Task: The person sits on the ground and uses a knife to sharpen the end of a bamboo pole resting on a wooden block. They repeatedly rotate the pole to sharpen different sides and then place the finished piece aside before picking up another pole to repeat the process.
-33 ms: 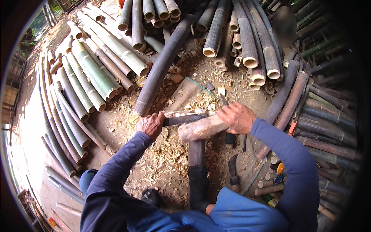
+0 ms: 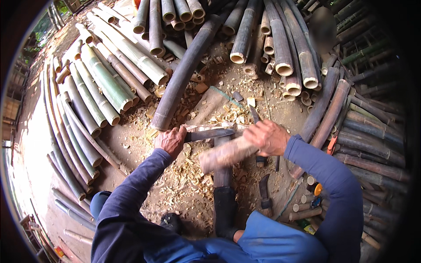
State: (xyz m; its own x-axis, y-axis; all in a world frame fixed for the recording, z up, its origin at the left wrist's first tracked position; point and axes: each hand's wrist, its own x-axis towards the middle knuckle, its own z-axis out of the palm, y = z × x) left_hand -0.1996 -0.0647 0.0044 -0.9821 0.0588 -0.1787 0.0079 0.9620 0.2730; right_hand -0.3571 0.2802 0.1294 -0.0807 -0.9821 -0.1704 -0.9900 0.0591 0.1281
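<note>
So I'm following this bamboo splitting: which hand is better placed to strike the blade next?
Probably the right hand: it grips the wooden mallet beside the blade, whose handle the left hand holds.

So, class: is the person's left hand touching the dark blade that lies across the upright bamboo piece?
Touching. The head view shows the left hand closed around one end of the dark blade, with no gap between them.

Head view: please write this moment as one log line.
left hand: grips knife blade | right hand: holds wooden mallet | ground: shavings
</note>
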